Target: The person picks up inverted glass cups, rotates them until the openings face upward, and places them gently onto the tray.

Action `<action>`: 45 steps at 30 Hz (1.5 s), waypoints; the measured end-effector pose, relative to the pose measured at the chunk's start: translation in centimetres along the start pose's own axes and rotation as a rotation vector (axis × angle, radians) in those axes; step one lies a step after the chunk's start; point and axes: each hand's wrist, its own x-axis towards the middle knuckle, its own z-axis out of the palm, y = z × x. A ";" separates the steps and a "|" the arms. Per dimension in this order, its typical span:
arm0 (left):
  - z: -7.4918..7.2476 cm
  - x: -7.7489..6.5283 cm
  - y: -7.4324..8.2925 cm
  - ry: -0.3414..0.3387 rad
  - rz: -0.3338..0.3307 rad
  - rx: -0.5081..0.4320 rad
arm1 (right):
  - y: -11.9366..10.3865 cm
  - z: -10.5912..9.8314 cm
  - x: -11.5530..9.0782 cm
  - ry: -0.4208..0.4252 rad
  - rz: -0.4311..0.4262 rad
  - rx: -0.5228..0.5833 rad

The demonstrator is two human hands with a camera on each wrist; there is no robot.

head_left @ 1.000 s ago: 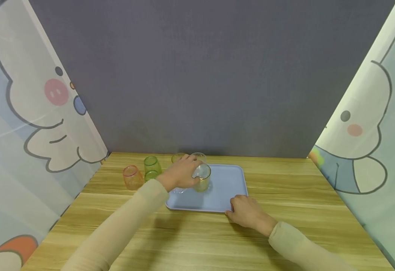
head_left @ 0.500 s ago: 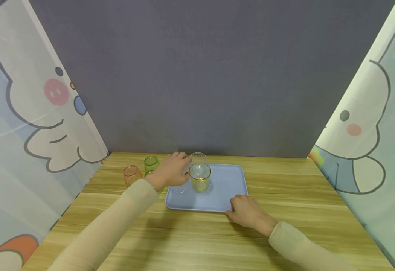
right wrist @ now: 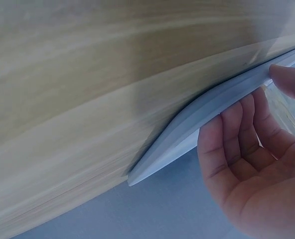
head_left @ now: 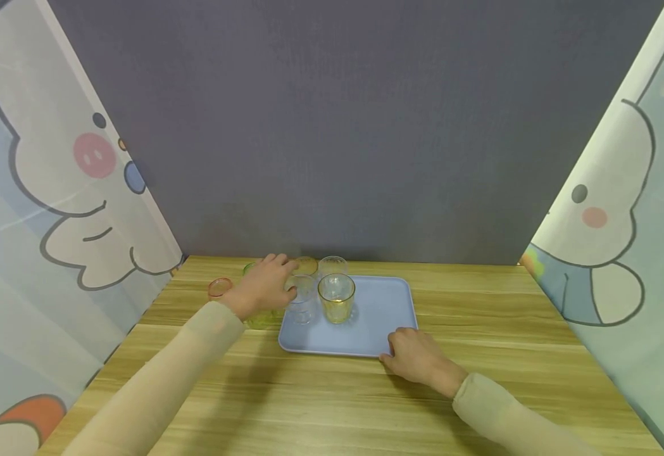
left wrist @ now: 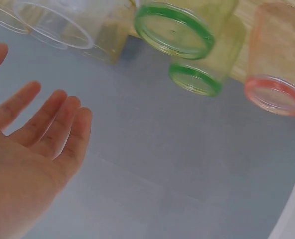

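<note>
My left hand (head_left: 263,288) hovers over the left part of the table, fingers loosely extended. It holds nothing, as the left wrist view confirms. Beneath and behind it are two green-rimmed glasses (left wrist: 175,31), mostly covered in the head view. A pink-rimmed glass (head_left: 220,288) stands left of them, partly hidden by the hand. On the pale blue tray (head_left: 380,310) stand a yellow glass (head_left: 336,307) and a clear glass (head_left: 302,307). Behind these are an amber-rimmed glass (head_left: 307,266) and another clear glass (head_left: 333,265). My right hand (head_left: 419,358) grips the tray's near right corner.
The wooden table (head_left: 320,405) runs back to a dark grey panel (head_left: 332,133). Curtains with cartoon figures hang at the left (head_left: 24,253) and right (head_left: 622,253).
My left hand has drawn leftward from the glasses on the tray to over the green ones, uncovering the amber-rimmed and clear glasses. The right hand and tray have stayed put.
</note>
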 end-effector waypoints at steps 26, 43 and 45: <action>2.0 -2.3 -4.7 -0.136 -0.195 -0.052 | 0.0 0.0 -0.1 -0.001 0.001 0.010; 3.9 -2.6 -5.2 -0.129 -0.189 -0.074 | 0.0 0.1 -0.1 0.008 -0.005 0.005; 4.0 -2.6 -5.3 -0.129 -0.186 -0.088 | 0.0 0.1 -0.1 0.009 -0.005 0.005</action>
